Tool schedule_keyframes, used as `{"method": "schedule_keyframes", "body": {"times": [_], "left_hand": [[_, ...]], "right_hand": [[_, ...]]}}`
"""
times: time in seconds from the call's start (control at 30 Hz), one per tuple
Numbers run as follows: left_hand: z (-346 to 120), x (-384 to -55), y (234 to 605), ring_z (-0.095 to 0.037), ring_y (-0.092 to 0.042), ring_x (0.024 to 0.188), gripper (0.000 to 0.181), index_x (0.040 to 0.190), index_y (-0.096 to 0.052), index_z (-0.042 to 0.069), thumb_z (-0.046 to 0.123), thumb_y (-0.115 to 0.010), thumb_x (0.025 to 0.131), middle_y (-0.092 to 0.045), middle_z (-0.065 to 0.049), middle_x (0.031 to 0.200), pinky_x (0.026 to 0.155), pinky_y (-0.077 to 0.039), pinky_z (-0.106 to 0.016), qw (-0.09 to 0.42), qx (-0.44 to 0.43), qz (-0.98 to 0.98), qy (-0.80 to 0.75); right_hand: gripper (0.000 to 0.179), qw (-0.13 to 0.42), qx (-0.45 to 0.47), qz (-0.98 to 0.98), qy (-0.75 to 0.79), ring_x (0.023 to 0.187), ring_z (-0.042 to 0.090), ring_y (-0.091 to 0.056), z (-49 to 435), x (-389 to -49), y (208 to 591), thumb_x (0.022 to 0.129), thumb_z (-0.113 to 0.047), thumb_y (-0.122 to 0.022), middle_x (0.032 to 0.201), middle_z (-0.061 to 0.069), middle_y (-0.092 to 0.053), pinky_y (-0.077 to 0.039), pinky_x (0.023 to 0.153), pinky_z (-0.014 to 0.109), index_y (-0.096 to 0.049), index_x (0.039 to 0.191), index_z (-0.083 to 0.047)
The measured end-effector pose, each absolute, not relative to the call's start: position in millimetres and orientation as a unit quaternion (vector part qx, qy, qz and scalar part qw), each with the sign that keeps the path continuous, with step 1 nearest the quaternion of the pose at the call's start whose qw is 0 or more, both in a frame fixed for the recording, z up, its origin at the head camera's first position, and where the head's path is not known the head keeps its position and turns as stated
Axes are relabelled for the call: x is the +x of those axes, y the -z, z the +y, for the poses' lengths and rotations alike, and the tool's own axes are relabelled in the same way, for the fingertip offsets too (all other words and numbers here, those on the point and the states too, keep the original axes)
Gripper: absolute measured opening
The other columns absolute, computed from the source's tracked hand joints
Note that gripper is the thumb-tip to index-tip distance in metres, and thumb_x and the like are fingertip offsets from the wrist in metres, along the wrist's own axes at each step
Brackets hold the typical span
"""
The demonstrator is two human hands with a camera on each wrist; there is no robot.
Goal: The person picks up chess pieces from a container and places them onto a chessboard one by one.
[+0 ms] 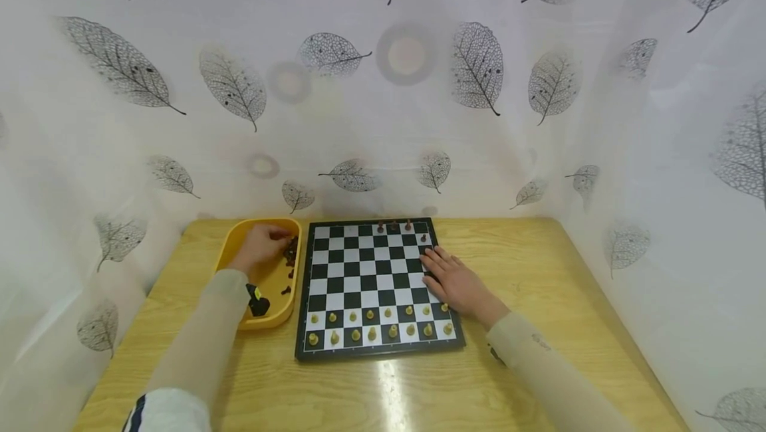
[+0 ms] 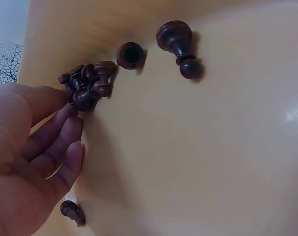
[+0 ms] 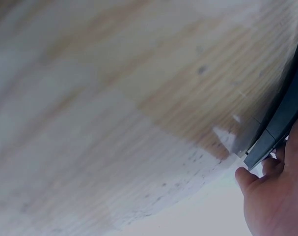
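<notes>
In the head view my left hand reaches into a yellow tray. Its fingertips touch a pile of dark brown chess pieces against the tray wall; the pieces partly hide the fingertips, so a pinch cannot be made out. Loose nearby lie a dark pawn, an overturned piece and a smaller piece. My right hand rests on the right edge of the chessboard, fingers stretched over its border squares. A dark pawn stands just beyond those fingertips.
Two rows of light pieces stand along the board's near side. Three dark pieces are on the far row, towards the right. The wooden table meets a leaf-patterned curtain behind and at both sides.
</notes>
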State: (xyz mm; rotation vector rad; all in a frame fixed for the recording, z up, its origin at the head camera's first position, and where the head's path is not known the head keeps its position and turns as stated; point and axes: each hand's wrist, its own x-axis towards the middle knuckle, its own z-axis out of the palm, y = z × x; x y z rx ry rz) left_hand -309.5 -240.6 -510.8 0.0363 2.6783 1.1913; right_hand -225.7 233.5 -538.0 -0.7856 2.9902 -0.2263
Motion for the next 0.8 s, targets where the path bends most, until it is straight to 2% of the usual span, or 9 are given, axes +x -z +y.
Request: {"method": "schedule_keyframes", "body": {"times": [0.37, 0.57, 0.8], "left_hand": [[-239.9, -316.2, 519.5, -0.037, -0.067, 0.115, 0.032, 0.129, -0.071, -0.004, 0.015, -0.06, 0.105, -0.072, -0.025, 0.128, 0.11, -0.05, -0.057, 0.084, 0.041, 0.928, -0.36], [-241.4, -319.8, 523.0, -0.035, -0.066, 0.109, 0.032, 0.129, -0.072, -0.002, 0.017, -0.061, 0.105, -0.073, -0.023, 0.127, 0.108, -0.051, -0.057, 0.094, 0.038, 0.927, -0.36], [-240.3, -320.4, 520.1, -0.036, -0.065, 0.113, 0.034, 0.131, -0.071, -0.002, 0.018, -0.062, 0.104, -0.072, -0.024, 0.13, 0.11, -0.049, -0.057, 0.105, 0.032, 0.928, -0.357]], "right_hand": [[0.064, 0.02, -0.254, 0.964, 0.072, 0.162, 0.034, -0.023, 234.8, -225.7, 537.9, 0.113, -0.05, -0.034, 0.172, 0.01, -0.032, -0.028, 0.129, 0.055, -0.036, 0.165, -0.013], [0.063, 0.019, -0.252, 0.964, 0.077, 0.162, 0.034, -0.023, 233.7, -225.7, 536.9, 0.113, -0.05, -0.035, 0.172, 0.01, -0.033, -0.028, 0.129, 0.056, -0.037, 0.164, -0.013], [0.064, 0.022, -0.252, 0.964, 0.077, 0.162, 0.034, -0.023, 233.6, -225.9, 537.3, 0.113, -0.05, -0.035, 0.172, 0.01, -0.032, -0.028, 0.129, 0.056, -0.036, 0.165, -0.013]]}}
